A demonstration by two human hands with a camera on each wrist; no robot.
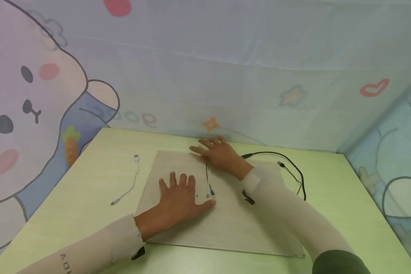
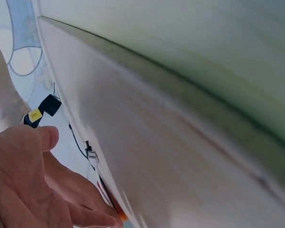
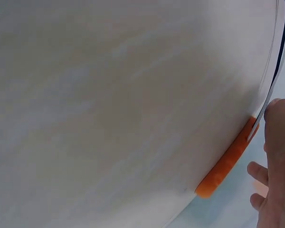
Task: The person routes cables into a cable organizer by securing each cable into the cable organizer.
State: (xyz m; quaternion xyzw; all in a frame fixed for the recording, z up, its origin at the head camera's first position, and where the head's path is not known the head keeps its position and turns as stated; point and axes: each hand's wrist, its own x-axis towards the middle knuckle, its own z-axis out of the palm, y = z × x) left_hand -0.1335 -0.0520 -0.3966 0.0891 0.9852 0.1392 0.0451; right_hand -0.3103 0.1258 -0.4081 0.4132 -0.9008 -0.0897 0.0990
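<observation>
On the board (image 1: 260, 232) my left hand (image 1: 178, 201) lies with its fingers spread and thumb stretched right, close to two cable plugs. My right hand (image 1: 222, 156) reaches over the board's back part with its fingers extended. A white cable (image 1: 209, 177) and a dark cable (image 1: 207, 171) run out from under it toward me, their plugs (image 1: 210, 194) side by side. In the right wrist view an orange strip (image 3: 225, 166) lies beneath the cables, beside the right hand's fingers. From the head, the right hand hides that strip.
Left of the board a short white USB cable (image 1: 134, 182) lies on the table (image 1: 72, 190). On the right are a thick black cable (image 1: 298, 167) and a thinner black USB cable (image 1: 291, 173). A printed cloth (image 1: 226, 76) hangs behind the table.
</observation>
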